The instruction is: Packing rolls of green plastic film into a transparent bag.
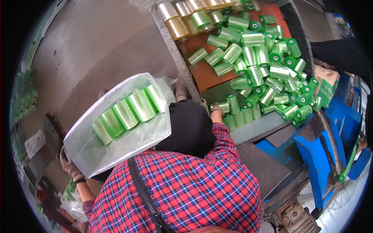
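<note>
Concrete floor (97,42), desk (256,128) heaped with green film rolls (256,58); left hand (70,167), fingers clamped on clear bag (116,143) holding row of rolls (128,110); right hand (216,110), fingers curled on roll (224,106) at desk edge; tilted bag could spill

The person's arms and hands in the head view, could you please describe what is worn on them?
Both arms wear long sleeves of a red, blue and white plaid shirt. The left hand wears a worn, brownish-grey work glove with a darker knit cuff at the wrist. The right hand also appears gloved in a dark fabric, though it is small and partly hidden. A black strap crosses the shirt.
</note>
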The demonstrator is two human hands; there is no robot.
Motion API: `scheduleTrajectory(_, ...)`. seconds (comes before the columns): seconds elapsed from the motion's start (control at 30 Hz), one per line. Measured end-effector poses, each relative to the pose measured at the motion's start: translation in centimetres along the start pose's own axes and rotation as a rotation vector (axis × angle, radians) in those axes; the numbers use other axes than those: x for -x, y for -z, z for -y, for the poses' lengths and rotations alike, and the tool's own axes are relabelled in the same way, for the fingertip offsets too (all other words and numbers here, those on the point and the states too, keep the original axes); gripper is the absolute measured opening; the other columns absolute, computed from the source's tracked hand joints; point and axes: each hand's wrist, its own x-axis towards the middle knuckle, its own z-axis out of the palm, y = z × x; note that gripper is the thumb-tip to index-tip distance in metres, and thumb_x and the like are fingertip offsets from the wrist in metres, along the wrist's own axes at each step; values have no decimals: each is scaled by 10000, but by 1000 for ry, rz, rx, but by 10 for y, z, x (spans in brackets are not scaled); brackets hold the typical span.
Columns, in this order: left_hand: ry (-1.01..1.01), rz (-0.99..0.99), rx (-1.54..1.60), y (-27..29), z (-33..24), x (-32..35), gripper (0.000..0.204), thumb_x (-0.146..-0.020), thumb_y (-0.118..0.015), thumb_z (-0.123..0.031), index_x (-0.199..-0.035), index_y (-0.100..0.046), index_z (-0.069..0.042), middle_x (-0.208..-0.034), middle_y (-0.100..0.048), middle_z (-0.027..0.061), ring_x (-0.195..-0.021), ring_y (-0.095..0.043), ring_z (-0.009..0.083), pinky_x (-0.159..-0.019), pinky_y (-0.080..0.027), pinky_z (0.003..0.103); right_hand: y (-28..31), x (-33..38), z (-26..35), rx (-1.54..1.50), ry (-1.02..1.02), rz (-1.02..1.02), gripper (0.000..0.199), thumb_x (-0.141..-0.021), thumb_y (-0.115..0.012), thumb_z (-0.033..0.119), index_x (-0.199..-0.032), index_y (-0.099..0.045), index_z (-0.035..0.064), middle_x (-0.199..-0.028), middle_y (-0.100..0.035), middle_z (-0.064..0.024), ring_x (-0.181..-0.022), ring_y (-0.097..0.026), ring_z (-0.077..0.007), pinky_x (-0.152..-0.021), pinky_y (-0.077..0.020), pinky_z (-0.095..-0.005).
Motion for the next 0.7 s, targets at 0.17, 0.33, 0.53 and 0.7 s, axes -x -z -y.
scheduleTrajectory(0.17, -134, -118, 338, 14, -19, -4, 247, -891, -444, -102, -1082, -537, 23, -1066, -577, 87, -982, -538, 170, -871, -426, 289, 54, 64, 19, -631, 18, 707, 677, -644, -561, 702, -925, -565, 85, -841, -594, -119, -744, -559, -260, -604, -463, -332)
scheduleTrajectory(0.33, -402, 710, 169, 13, -194, 64, 385, -697, -606, -154, -1032, -537, 23, -897, -576, 115, -880, -549, 218, -836, -401, 332, 147, 175, 20, -720, 616, 1486, 832, -703, -516, 677, -1214, -398, 31, -1057, -546, -150, -885, -549, -283, -787, -451, -375)
scheduleTrajectory(0.53, -594, 804, -55, 12, -119, 86, 69, -605, -602, -40, -660, -561, -41, -611, -565, 73, -680, -595, 286, -648, -458, 381, 234, 335, 58, -365, 909, 2005, 897, -695, -632, 554, -1336, -240, 64, -1147, -475, -213, -870, -579, -314, -695, -520, -428)
scheduleTrajectory(0.7, -458, -123, 6, 36, -126, 63, 513, -691, -700, -233, -1056, -460, 37, -814, -594, 196, -735, -594, 299, -736, -466, 378, 175, 445, -21, 526, 2185, 1100, 329, -924, -376, 195, -1211, -481, 72, -1011, -584, -176, -875, -599, -270, -798, -465, -357)
